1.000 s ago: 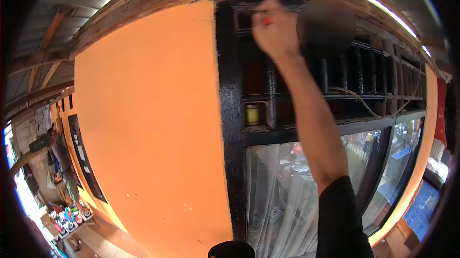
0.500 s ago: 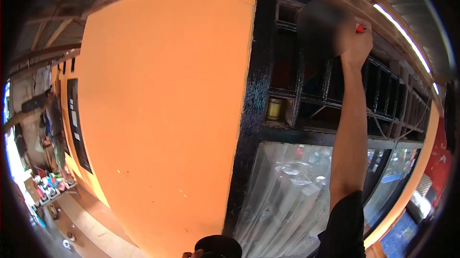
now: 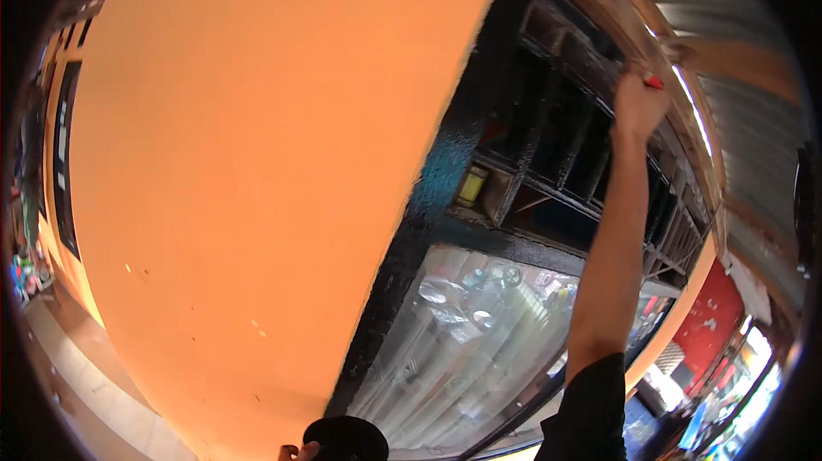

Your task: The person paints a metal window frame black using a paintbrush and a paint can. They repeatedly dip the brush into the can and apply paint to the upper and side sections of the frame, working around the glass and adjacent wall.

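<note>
High at the right, my right hand (image 3: 640,108) is raised against the upper part of a black wooden window frame (image 3: 458,148). Its fingers are closed round a tool with a red handle (image 3: 653,82); the tool's other end is hidden behind the hand. At the bottom edge my left hand (image 3: 300,451) shows only a few fingers, bent against the side of a round black container (image 3: 349,439). Most of that hand is out of the picture. Slatted openings fill the frame's upper part, and a yellow jar (image 3: 471,185) stands in one small compartment.
A wide orange wall (image 3: 257,161) borders the frame on the left. Below the slats, a glass pane (image 3: 479,333) has a pale curtain behind it. Wooden beams and a corrugated roof (image 3: 745,16) run close above my right hand. A red wall (image 3: 712,307) stands farther right.
The view has tilted and turned to the right. My right hand has shifted along the top of the frame, and the dark blur beside it is gone. My left hand still holds the black container.
</note>
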The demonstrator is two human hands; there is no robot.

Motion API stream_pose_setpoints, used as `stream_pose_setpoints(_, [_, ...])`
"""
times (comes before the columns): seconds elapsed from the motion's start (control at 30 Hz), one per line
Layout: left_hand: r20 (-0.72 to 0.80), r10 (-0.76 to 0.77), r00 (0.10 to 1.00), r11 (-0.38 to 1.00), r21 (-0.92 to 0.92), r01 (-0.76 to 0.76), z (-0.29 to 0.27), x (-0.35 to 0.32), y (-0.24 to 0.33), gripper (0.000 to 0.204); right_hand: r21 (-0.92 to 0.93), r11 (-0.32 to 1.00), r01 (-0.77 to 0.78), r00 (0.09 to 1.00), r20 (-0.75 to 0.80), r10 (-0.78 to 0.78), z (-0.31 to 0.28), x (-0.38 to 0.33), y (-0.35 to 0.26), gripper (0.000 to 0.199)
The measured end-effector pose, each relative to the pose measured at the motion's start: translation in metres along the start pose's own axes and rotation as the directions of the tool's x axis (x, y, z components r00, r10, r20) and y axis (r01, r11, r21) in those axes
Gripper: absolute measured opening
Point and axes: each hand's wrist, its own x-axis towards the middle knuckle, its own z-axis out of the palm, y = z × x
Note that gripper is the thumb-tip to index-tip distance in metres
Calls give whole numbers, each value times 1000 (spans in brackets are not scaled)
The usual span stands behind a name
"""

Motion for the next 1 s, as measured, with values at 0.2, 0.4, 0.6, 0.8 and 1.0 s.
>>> stream_pose_setpoints(0.2, [27,-102,994,994,29,101,-3,-5,3,40,-213,835,508,860,180,-478,10,-16,-23,23])
stream_pose_setpoints(0.4, [101,13,995,1000,21,-15,0,3,-2,45,251,947,201,879,381,-287,29,-18,-57,24])
stream_pose_setpoints(0.6, [162,-20,987,999,-33,26,-1,5,-15,44,-189,978,85,906,424,3,-17,13,-29,27])
stream_pose_setpoints(0.8, [188,1,982,999,-41,7,-11,16,-34,40,-358,656,664,730,499,-466,-23,42,-34,27])
stream_pose_setpoints(1.0, [207,-69,976,998,27,65,-12,19,-39,42,-60,850,524,662,656,-362,31,54,-76,32])
